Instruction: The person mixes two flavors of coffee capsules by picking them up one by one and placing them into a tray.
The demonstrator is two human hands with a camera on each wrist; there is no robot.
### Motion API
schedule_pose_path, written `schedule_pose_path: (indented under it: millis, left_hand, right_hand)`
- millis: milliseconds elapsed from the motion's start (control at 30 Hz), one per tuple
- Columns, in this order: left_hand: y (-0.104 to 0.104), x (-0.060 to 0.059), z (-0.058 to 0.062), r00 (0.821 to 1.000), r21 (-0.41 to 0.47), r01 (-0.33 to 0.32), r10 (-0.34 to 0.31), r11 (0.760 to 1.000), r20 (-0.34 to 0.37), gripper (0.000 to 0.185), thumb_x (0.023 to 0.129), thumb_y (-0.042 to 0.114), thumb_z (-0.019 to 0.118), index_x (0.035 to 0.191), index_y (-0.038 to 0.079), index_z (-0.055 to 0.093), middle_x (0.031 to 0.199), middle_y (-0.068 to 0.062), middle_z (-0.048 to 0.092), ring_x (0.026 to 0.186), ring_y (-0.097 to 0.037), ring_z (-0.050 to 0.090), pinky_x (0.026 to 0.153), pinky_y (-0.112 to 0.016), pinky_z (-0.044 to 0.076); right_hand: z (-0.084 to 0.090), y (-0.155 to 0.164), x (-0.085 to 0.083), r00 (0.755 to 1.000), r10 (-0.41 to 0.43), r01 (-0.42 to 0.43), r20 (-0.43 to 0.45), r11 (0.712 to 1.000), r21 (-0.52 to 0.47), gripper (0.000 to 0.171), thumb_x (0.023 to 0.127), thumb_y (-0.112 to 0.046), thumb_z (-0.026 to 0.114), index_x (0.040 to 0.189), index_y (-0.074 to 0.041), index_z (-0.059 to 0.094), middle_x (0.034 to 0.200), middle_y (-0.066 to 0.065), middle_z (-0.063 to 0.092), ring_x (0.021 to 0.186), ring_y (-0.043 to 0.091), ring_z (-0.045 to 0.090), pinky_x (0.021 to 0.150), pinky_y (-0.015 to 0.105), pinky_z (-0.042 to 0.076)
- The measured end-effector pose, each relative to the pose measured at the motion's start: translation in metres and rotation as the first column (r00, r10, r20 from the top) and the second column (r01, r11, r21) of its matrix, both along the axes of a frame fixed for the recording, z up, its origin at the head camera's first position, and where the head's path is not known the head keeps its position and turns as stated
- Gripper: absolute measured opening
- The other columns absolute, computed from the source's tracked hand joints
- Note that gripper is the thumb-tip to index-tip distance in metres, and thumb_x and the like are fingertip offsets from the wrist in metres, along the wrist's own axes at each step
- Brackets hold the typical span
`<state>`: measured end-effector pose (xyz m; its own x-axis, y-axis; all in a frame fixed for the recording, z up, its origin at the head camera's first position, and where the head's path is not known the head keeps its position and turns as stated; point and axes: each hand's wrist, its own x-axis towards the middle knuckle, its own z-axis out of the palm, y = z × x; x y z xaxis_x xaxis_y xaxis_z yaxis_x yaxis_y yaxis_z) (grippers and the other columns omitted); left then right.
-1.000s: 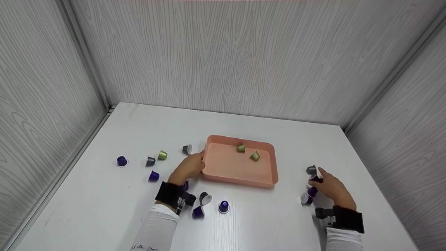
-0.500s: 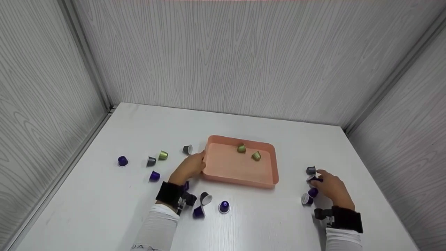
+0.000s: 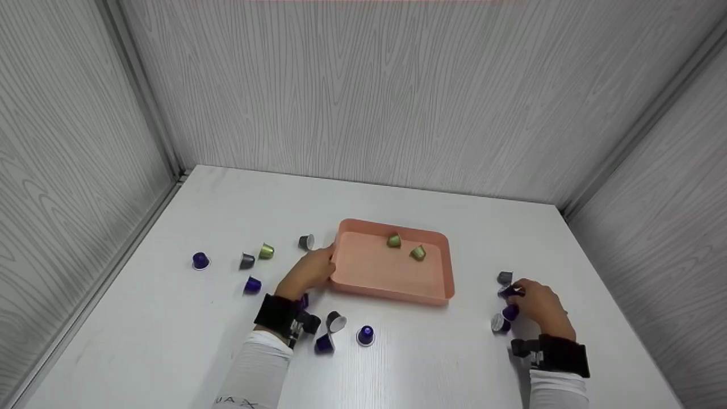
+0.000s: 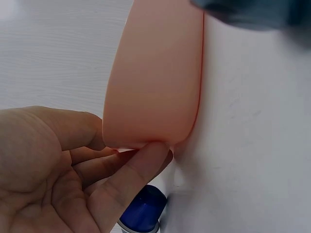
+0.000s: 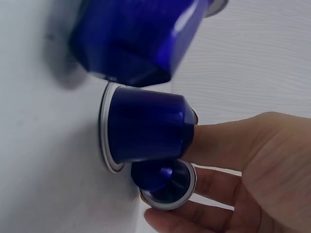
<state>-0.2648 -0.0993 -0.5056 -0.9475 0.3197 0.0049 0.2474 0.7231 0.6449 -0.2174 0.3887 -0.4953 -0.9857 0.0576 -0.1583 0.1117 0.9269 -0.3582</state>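
Head view: left hand [image 3: 308, 271] is set against the left end of the pink tray [image 3: 392, 287], which sits mid-table w/ two green capsules [image 3: 405, 247] inside near its far edge. Left wrist view: tray corner [image 4: 154, 87] is pinched betw. thumb and fingers [image 4: 138, 167], so the hand is curled on the tray; a blue capsule [image 4: 142, 217] lies just below the fingers, touching or nearly so, can't be told.

Right hand [image 3: 539, 307] is placed near the table's right edge among a cluster: grey capsule [image 3: 505, 278] at the far side, purple capsules [image 3: 507, 312] beside the fingers. Right wrist view: one dark-blue capsule [image 5: 146, 128] is touched by a fingertip [image 5: 214, 141], a smaller one [image 5: 167, 187] lies just beneath at the fingers. Fingers are bent round the pair, but a firm pinch can't be confirmed from these views.

Risks, as judged: two capsules could be caught at once, since they touch; one may be dropped or sent rolling toward the near-right edge. Foil rims are slick, so slip is likely if gripped by the taper. Tray may be tipped or slid if the corner pinch is pulled, and the green ones would be shifted. Blue capsule under the left hand may be knocked.
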Motion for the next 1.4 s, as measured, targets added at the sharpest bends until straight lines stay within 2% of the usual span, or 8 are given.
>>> schedule_pose_path:
  millis: [200, 367, 600, 700, 967, 1200, 1400]
  left_hand:
    - [0.000, 0.001, -0.002, 1.000, -0.001, -0.002, 0.002, 1.000, 0.005, 0.055, 0.090, 0.002, 0.047, 0.144, -0.004, 0.042, 0.121, -0.022, 0.062, 0.097, -0.029, 0.056, 0.092, -0.047, 0.046]
    - [0.001, 0.000, -0.001, 1.000, -0.004, -0.018, 0.018, 1.000, 0.012, 0.056, 0.090, 0.003, 0.046, 0.146, -0.004, 0.040, 0.124, -0.023, 0.061, 0.096, -0.030, 0.056, 0.091, -0.047, 0.046]
    - [0.000, -0.001, -0.001, 1.000, -0.010, -0.008, 0.008, 1.000, 0.010, 0.056, 0.090, 0.003, 0.046, 0.145, -0.003, 0.041, 0.118, -0.021, 0.062, 0.092, -0.030, 0.056, 0.087, -0.047, 0.047]
    - [0.000, -0.001, -0.001, 1.000, -0.016, -0.012, 0.012, 1.000, 0.014, 0.055, 0.090, 0.003, 0.046, 0.145, -0.003, 0.042, 0.118, -0.020, 0.063, 0.092, -0.030, 0.056, 0.087, -0.046, 0.047]
    - [0.000, -0.003, -0.001, 1.000, -0.022, -0.005, 0.005, 1.000, -0.002, 0.052, 0.091, 0.003, 0.047, 0.142, -0.003, 0.045, 0.118, -0.022, 0.063, 0.095, -0.030, 0.058, 0.092, -0.049, 0.046]
    - [0.000, -0.001, -0.002, 1.000, -0.025, 0.012, -0.012, 1.000, -0.011, 0.055, 0.089, 0.002, 0.046, 0.143, -0.006, 0.042, 0.116, -0.023, 0.063, 0.090, -0.030, 0.056, 0.087, -0.047, 0.047]
    - [0.000, -0.001, 0.000, 1.000, -0.010, 0.011, -0.011, 1.000, -0.021, 0.056, 0.089, 0.002, 0.046, 0.144, -0.006, 0.042, 0.116, -0.024, 0.063, 0.089, -0.030, 0.056, 0.088, -0.047, 0.047]
  right_hand:
    - [0.000, 0.005, 0.001, 1.000, 0.013, -0.012, -0.016, 0.999, 0.044, 0.052, 0.089, -0.020, 0.067, 0.123, 0.016, 0.052, 0.112, 0.033, 0.061, 0.096, 0.046, 0.060, 0.078, 0.053, 0.049]
    - [0.004, 0.007, -0.001, 0.999, 0.014, -0.012, -0.040, 0.998, 0.061, 0.053, 0.087, -0.017, 0.069, 0.121, 0.019, 0.050, 0.110, 0.037, 0.059, 0.098, 0.050, 0.058, 0.083, 0.056, 0.047]
    - [0.010, 0.012, 0.004, 0.998, -0.060, 0.058, 0.025, 0.997, 0.057, 0.062, 0.091, -0.032, 0.062, 0.124, 0.018, 0.046, 0.118, 0.039, 0.055, 0.105, 0.053, 0.054, 0.087, 0.058, 0.044]
    - [0.011, 0.014, 0.005, 0.997, -0.069, 0.068, 0.037, 0.996, 0.051, 0.061, 0.092, -0.034, 0.061, 0.122, 0.018, 0.047, 0.117, 0.038, 0.056, 0.104, 0.052, 0.055, 0.086, 0.057, 0.044]
    - [0.009, 0.015, 0.003, 0.998, -0.056, 0.057, -0.037, 0.998, 0.034, 0.049, 0.089, -0.021, 0.064, 0.116, 0.017, 0.052, 0.111, 0.036, 0.059, 0.099, 0.051, 0.057, 0.084, 0.058, 0.045]
    - [0.006, 0.017, 0.000, 0.999, -0.041, 0.042, -0.015, 0.997, 0.062, 0.046, 0.087, -0.020, 0.066, 0.113, 0.017, 0.057, 0.106, 0.032, 0.062, 0.095, 0.048, 0.059, 0.082, 0.058, 0.046]
    - [0.009, 0.016, 0.002, 0.996, -0.040, 0.044, -0.084, 0.998, 0.047, 0.043, 0.088, -0.018, 0.066, 0.113, 0.016, 0.058, 0.107, 0.032, 0.062, 0.096, 0.050, 0.058, 0.081, 0.058, 0.046]
